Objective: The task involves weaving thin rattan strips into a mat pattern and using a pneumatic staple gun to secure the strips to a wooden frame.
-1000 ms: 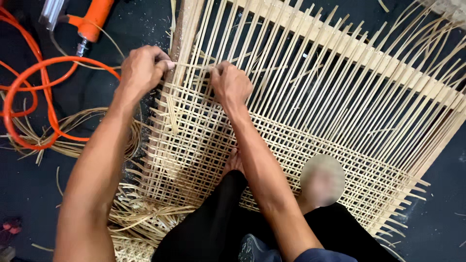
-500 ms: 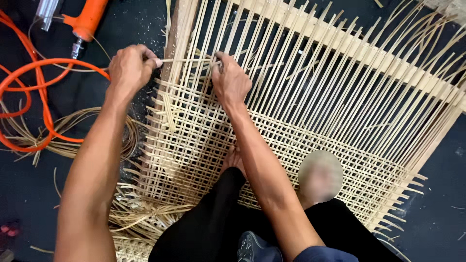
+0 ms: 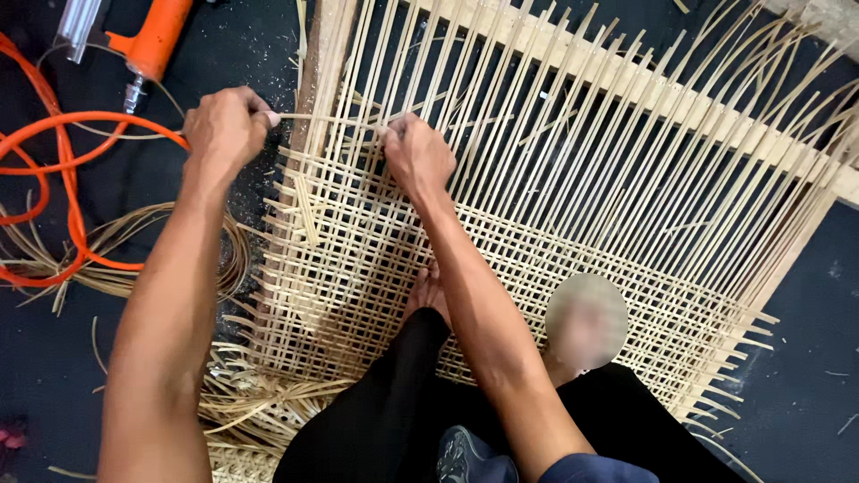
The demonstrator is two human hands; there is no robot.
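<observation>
A wooden frame strung with long pale cane strips lies on the dark floor, its near part woven into an open cane mesh. My left hand is at the frame's left edge, pinching the end of a thin cane strip. That strip runs rightward across the upright strands to my right hand, which grips it where the weave ends. My bare foot rests on the woven part, and my black-trousered legs fill the bottom of the view.
An orange tool with a coiled orange hose lies on the floor at the upper left. A loose bundle of cane strips lies left of the frame, and cut ends pile at its near corner.
My left hand has drawn leftward, off the frame's edge, pulling the strip out through the strands. My right hand has stayed at the weave's edge.
</observation>
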